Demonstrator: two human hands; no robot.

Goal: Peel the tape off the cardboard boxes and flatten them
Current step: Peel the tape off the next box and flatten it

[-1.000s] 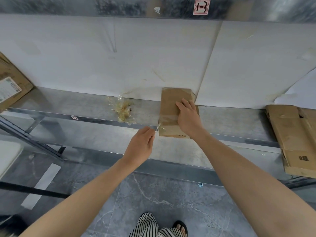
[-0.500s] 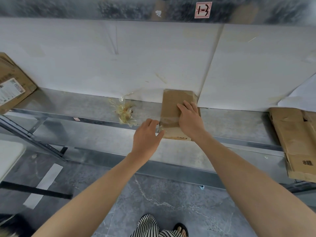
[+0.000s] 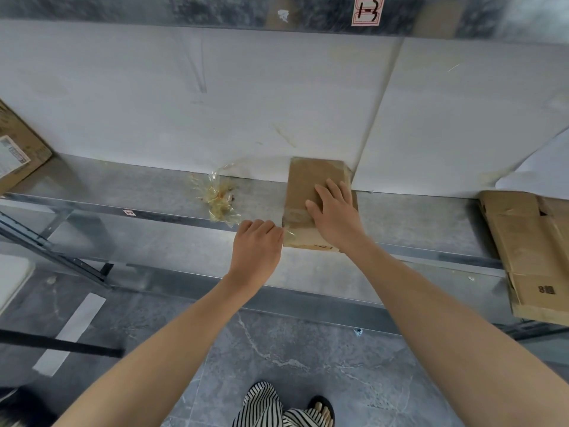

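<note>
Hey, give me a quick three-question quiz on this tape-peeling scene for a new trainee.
1. True or false: the right hand lies flat on the small cardboard box.
2. The left hand pinches the tape strip at the box's: A) far edge, B) near left corner, C) right side.
3. Fill in: the crumpled tape wad lies to the box's ____.

Key: 1 true; 2 B; 3 left.

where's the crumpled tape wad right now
Head view: the crumpled tape wad lies on the metal shelf, left of the small box and beyond the left hand.
</note>
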